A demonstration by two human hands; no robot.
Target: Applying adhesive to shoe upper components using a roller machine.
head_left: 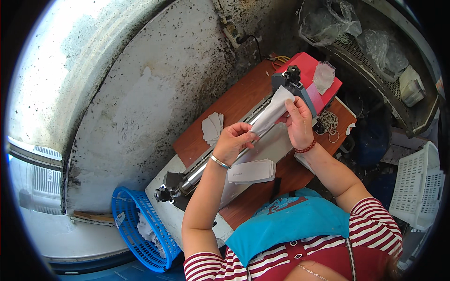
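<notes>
My left hand (234,143) pinches the near end of a long white strip (273,111), thin like cloth or paper. Its far end is gripped by my right hand (300,124), thumb on top. The strip is held over a long machine with a metal roller (197,175) and a red housing (302,63) at its far end. Below my hands, a stack of white cut pieces (251,172) lies on the near side of the machine. Beyond the roller, more white pieces (212,127) rest on the brown wooden top (187,145).
A blue plastic basket (119,225) with white pieces stands at the lower left. On the right are a white plastic basket (417,182) and a metal rack (370,75) with clear plastic bags (330,23). Tangled string (328,122) lies beside the machine. A stained wall (140,103) rises behind.
</notes>
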